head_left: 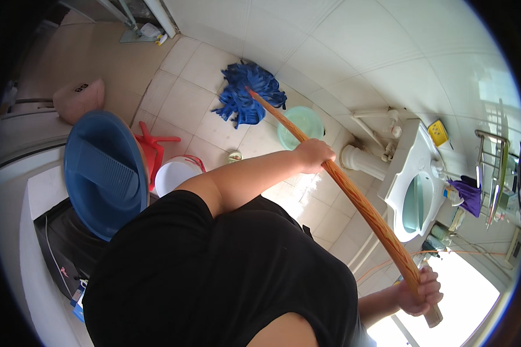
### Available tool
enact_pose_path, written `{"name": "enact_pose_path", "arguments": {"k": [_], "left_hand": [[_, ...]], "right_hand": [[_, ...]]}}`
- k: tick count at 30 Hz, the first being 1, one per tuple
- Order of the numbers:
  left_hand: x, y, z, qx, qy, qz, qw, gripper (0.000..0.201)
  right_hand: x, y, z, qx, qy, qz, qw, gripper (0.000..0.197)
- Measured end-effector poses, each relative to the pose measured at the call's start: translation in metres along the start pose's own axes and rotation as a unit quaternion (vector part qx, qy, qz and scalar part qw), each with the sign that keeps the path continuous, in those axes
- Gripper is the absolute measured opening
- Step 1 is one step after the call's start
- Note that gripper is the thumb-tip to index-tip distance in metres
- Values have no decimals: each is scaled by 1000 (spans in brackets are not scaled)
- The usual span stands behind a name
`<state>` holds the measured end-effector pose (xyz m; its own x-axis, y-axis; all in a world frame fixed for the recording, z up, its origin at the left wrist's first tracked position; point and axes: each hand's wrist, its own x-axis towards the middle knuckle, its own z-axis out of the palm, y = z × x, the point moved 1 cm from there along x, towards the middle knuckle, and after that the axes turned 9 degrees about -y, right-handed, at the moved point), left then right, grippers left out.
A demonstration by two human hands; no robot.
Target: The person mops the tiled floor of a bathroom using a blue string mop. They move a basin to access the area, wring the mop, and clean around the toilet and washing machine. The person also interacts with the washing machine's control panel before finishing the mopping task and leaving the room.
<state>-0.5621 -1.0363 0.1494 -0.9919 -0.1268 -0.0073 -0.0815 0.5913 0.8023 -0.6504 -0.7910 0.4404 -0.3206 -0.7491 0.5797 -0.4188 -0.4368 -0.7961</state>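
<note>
A mop with a wood-grain handle [362, 211] slants across the view, from the upper middle to the lower right. Its head of blue cloth strips [243, 95] lies spread on the tiled floor. My left hand [315, 156] is wrapped round the middle of the handle, the arm stretched across in front of my body. Close to the handle's top end, my right hand [421, 292] is closed round it too. Right beside the mop head, partly behind the handle, stands a pale green basin [309, 124].
At the left a large blue tub [92, 202] holds a washboard [107, 168]. Below it are a red stool [150, 144] and a white bucket [173, 176]. A white washbasin [396, 196] juts from the right wall above pipes [367, 159]. A pink bag-like thing [80, 101] sits far left.
</note>
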Motion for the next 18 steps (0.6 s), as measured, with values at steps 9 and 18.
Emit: {"name": "enact_pose_path", "arguments": {"k": [9, 18], "left_hand": [[-87, -148, -75, 66, 173, -136, 973, 8], [-173, -191, -99, 94, 239, -238, 937, 9]], "right_hand": [[26, 112, 125, 36, -137, 83, 986, 25], [38, 156, 176, 140, -200, 145, 959, 23]]}}
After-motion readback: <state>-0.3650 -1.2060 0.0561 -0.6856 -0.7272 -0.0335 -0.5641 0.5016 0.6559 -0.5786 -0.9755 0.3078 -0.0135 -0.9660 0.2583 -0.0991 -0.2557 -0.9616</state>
